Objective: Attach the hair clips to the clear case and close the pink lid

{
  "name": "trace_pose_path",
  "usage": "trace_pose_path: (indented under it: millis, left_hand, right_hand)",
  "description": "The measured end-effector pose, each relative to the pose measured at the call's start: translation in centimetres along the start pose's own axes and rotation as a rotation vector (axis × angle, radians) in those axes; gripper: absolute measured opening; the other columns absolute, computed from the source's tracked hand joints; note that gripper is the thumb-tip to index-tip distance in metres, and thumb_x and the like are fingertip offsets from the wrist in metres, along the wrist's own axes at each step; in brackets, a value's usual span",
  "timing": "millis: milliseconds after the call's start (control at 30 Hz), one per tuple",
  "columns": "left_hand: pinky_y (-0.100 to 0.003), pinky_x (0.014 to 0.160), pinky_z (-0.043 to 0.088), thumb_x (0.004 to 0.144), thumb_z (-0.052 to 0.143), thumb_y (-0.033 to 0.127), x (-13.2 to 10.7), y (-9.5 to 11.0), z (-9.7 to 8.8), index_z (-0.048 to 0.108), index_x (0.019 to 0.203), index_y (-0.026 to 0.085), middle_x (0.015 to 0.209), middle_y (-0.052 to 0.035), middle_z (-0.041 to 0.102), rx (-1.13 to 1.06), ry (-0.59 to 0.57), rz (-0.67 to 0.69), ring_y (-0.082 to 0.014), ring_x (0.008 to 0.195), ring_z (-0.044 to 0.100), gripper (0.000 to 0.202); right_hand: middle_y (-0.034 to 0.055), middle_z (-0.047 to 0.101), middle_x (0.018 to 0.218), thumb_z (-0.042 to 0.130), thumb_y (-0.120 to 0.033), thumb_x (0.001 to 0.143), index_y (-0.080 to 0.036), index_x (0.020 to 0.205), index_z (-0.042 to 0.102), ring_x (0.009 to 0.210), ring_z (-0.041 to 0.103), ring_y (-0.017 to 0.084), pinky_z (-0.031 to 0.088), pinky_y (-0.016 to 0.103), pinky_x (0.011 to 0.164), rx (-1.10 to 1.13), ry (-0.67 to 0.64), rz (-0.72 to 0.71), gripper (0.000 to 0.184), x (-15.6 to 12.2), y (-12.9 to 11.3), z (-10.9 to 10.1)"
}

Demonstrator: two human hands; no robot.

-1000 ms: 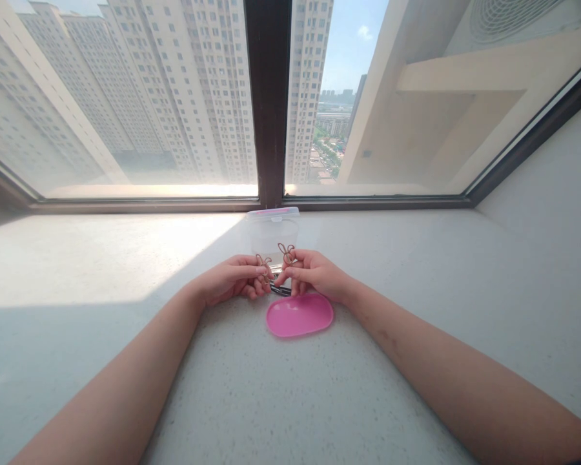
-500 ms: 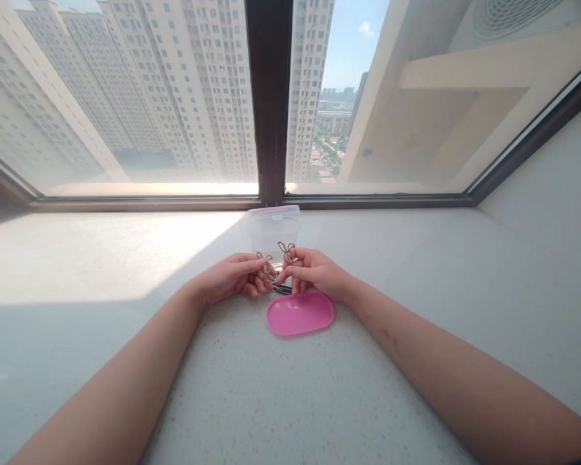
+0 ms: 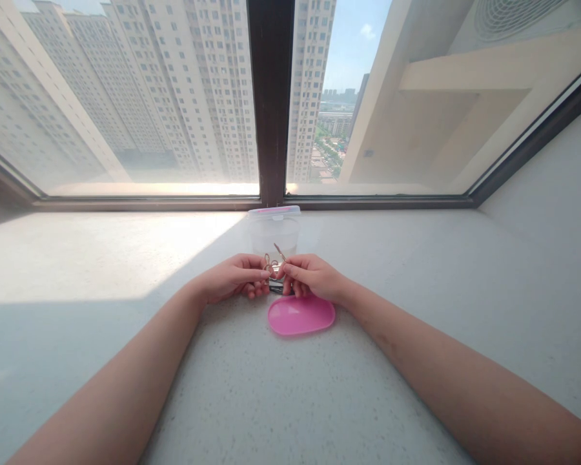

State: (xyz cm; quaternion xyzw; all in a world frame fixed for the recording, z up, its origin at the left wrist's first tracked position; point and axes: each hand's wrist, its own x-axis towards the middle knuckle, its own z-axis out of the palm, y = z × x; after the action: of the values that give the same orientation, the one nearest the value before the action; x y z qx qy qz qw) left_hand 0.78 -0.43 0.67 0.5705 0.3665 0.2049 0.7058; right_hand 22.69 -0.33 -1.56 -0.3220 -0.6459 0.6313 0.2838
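Note:
Between the fingertips of my left hand point(image 3: 242, 276) is a gold-coloured looped wire clip point(image 3: 268, 261), its loops pointing up. My right hand point(image 3: 312, 276) pinches a second gold-coloured clip point(image 3: 279, 250), seen nearly edge-on as a thin slanted shape. The two hands almost meet, and whether the clips touch I cannot tell. Below and behind the fingers lie several dark, thin clips point(image 3: 276, 288), partly hidden by the hands. A pink oval tray point(image 3: 301, 316) lies just in front of my right hand.
A clear plastic box point(image 3: 274, 229) with a latched lid stands behind the hands, close to the window frame point(image 3: 271, 129). The pale speckled sill point(image 3: 290, 400) spreads around them. Sunlight falls across its left part, and a white wall rises at the right.
The clip in my right hand has turned from face-on to nearly edge-on. The left clip has shifted slightly right and is more upright. The hands are a little closer together.

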Motion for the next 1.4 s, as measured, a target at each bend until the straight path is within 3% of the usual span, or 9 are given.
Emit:
trace_pose_path:
  millis: [433,1000,1400]
  left_hand:
    - [-0.019,0.056,0.047,0.079,0.066,0.028,0.0,0.0,-0.2,0.064,0.096,0.013,0.077,-0.0059,0.066,0.023,-0.015,0.023,-0.0090,0.062,0.057,0.023]
    - [-0.021,0.057,0.043,0.079,0.066,0.037,0.2,0.0,0.3,0.063,0.087,0.013,0.076,-0.0028,0.062,0.171,0.006,0.047,-0.0092,0.062,0.054,0.025]
    - [-0.022,0.057,0.042,0.079,0.064,0.041,0.1,0.0,0.9,0.064,0.085,0.014,0.070,-0.0007,0.059,0.209,0.040,0.038,-0.0105,0.063,0.054,0.027]
  right_hand:
    - [-0.0009,0.056,0.058,0.051,-0.035,0.088,-0.015,0.068,0.056,0.050,0.046,0.009,0.035,0.021,0.049,-0.299,-0.017,-0.075,0.028,-0.2,-0.2,0.5]
    - [-0.0045,0.043,0.056,0.055,-0.035,0.084,-0.015,0.061,0.050,0.055,0.038,0.008,0.029,0.021,0.052,-0.535,0.000,-0.151,0.032,-0.3,-0.6,0.9]
    - [-0.0043,0.042,0.057,0.055,-0.034,0.085,-0.015,0.058,0.051,0.057,0.038,0.008,0.028,0.022,0.054,-0.595,0.001,-0.172,0.033,-0.2,-0.3,1.2]
